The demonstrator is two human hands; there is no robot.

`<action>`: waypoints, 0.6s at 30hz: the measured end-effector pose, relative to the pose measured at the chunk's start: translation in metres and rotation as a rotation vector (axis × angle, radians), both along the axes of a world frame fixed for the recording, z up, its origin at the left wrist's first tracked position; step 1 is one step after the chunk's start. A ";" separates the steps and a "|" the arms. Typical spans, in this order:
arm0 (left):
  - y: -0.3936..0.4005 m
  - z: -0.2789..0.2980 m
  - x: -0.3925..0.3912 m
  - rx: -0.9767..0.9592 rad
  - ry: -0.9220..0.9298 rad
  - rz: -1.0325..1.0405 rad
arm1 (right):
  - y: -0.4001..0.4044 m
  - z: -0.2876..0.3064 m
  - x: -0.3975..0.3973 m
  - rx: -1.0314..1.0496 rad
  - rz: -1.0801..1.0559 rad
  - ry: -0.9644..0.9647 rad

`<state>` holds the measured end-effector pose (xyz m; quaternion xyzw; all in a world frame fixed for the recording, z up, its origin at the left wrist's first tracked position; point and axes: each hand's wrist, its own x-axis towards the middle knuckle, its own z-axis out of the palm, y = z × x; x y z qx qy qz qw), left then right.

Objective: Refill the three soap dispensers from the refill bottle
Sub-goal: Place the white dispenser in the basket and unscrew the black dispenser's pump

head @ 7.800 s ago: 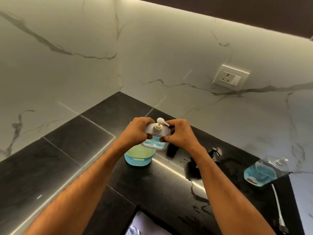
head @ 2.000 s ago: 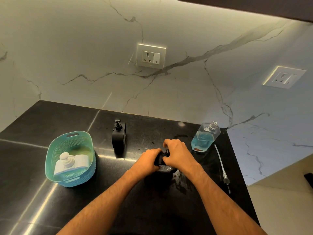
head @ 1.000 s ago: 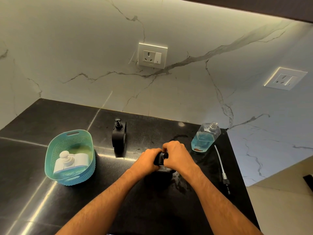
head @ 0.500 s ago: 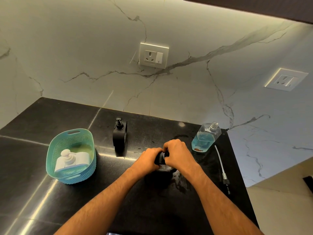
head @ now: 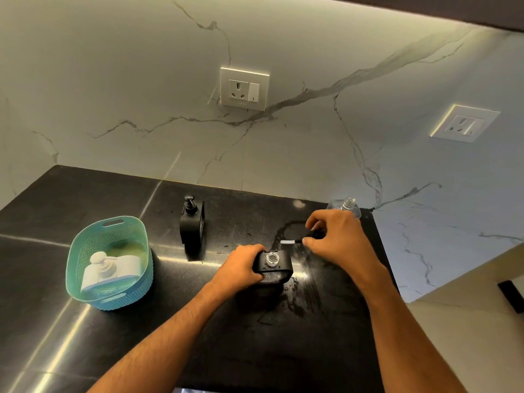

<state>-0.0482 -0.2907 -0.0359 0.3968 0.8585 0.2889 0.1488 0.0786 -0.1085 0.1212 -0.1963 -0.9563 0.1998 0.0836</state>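
- At the far left, the teal perforated plastic basket sat on the black polished stone counter, with the white pump dispenser lying inside it; its level could not be read from here.
- Behind and to the right, the black square pump dispenser stood upright with its pump on, well apart from your hands.
- Your left hand gripped the left side of the second black square dispenser, fingers curled round it, and held it upright on the counter. Its neck was open and showed a clear round mouth. That firm hold looked right; you would have done well to keep the body flat on the counter.
- Your right hand pinched the black pump head, just clear of the neck, with its white dip tube pointing left over the dispenser. The tube probably carried soap, so lifting it straight and laying it down on the wet patch, not over clean stone, would have saved drips.
- Behind that hand, only the threaded neck of the clear plastic refill bottle showed, near the counter's right edge; it was the next thing to reach for.
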 end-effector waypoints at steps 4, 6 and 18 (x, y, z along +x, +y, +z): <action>0.001 -0.003 0.012 0.035 -0.007 0.061 | 0.022 -0.024 0.021 -0.020 -0.141 0.130; 0.003 -0.004 0.020 0.060 -0.003 0.109 | 0.028 -0.051 0.031 -0.002 -0.222 0.136; 0.020 -0.014 0.070 0.166 0.037 0.354 | 0.019 -0.176 0.070 -0.051 -0.455 0.058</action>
